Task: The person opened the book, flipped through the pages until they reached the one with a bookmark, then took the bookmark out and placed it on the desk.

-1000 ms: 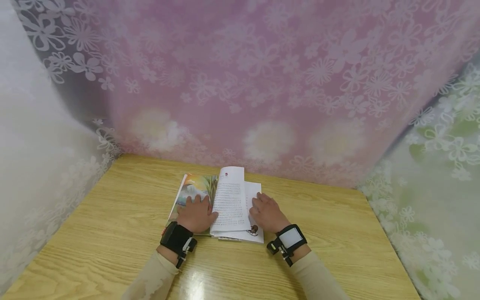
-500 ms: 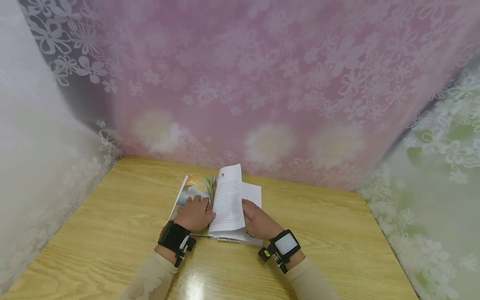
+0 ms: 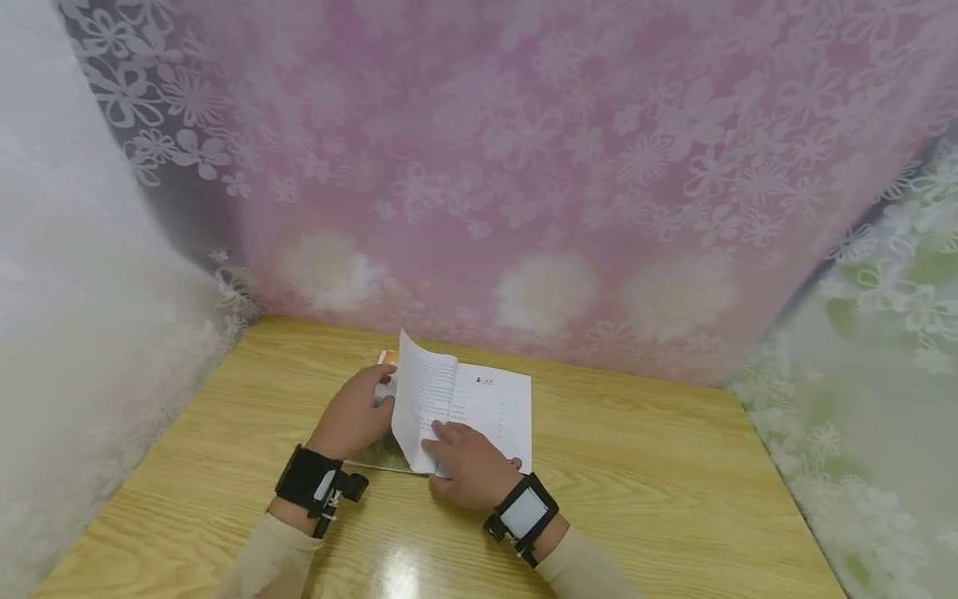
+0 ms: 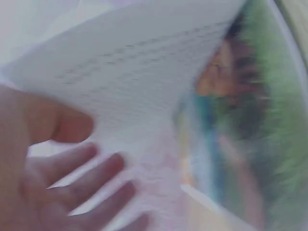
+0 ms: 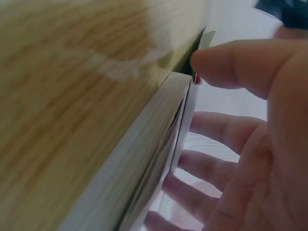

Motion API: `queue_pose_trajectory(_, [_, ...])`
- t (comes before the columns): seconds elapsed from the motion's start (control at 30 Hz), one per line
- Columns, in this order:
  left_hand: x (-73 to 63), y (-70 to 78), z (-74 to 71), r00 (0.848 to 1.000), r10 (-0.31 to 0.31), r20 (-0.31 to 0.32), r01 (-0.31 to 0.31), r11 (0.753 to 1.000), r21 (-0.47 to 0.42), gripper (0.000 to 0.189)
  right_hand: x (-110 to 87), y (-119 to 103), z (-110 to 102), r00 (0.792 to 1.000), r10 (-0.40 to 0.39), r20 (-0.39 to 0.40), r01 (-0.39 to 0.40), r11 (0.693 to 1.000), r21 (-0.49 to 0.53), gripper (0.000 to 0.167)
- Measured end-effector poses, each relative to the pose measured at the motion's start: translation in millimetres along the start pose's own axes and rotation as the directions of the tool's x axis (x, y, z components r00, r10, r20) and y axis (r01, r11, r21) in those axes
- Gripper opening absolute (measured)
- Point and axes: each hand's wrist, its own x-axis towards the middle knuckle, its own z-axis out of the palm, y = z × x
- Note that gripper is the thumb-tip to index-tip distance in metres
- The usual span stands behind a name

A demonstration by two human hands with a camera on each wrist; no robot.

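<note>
An open book lies on the wooden table, its right page white with print. One printed leaf stands partly raised and curved over toward the left. Beneath it, the colourful picture page shows in the left wrist view. My left hand is at the book's left side, thumb and fingers spread apart beside the raised leaf. My right hand lies over the book's lower middle, its extended fingers touching paper near the spine. In the right wrist view the page block runs beside those fingers.
The wooden table extends around the book on all sides. A pink flowered curtain hangs behind its far edge, with pale flowered cloth at the sides. Each wrist wears a black strap with a small camera.
The leaf has turned leftward, uncovering more of the right page. My right hand has moved left across the book toward the spine; my left hand has shifted to the left and turned.
</note>
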Motion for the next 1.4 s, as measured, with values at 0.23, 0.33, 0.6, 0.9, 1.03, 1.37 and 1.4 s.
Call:
queue_pose_trajectory(0.23, [6.4,29.8,27.6,0.976,0.219,-0.006,-0.217,0.969,0.116,0.035,2.4,-10,3,0.997,-0.027,-0.079,0.015,0.988,-0.154,0.055])
queue_pose_trajectory(0.33, [8.6,23.5,47.1,0.988,0.129,0.088,-0.143,0.972,0.188,0.039,0.9,-10,6,0.995,-0.045,-0.093,0.027,0.982,-0.185,0.057])
queue_pose_trajectory(0.6, [6.0,11.4,65.5,0.990,-0.082,0.118,0.034,0.930,0.367,0.038,0.9,-8,11,0.994,-0.051,-0.102,0.029,0.979,-0.202,0.053])
queue_pose_trajectory(0.9, [0.8,11.1,67.3,0.989,-0.066,0.135,0.008,0.920,0.391,0.039,-2.7,-11,12,0.998,-0.001,-0.057,-0.010,0.980,-0.201,0.059])
queue_pose_trajectory(1.03, [-6.4,8.6,75.2,0.991,-0.059,0.121,0.009,0.926,0.378,0.038,-8.9,-11,20,0.999,-0.006,-0.044,-0.002,0.982,-0.189,0.060])
queue_pose_trajectory(1.37, [0.6,-3.8,82.3,0.995,-0.007,0.100,-0.025,0.946,0.322,0.055,-42.8,41,0,0.977,0.197,-0.077,-0.174,0.956,0.235,0.054])
queue_pose_trajectory(1.4, [1.0,-3.5,80.6,0.994,-0.016,0.107,-0.018,0.950,0.310,0.058,-47.8,47,-1,0.965,0.245,-0.090,-0.218,0.946,0.241,0.053])
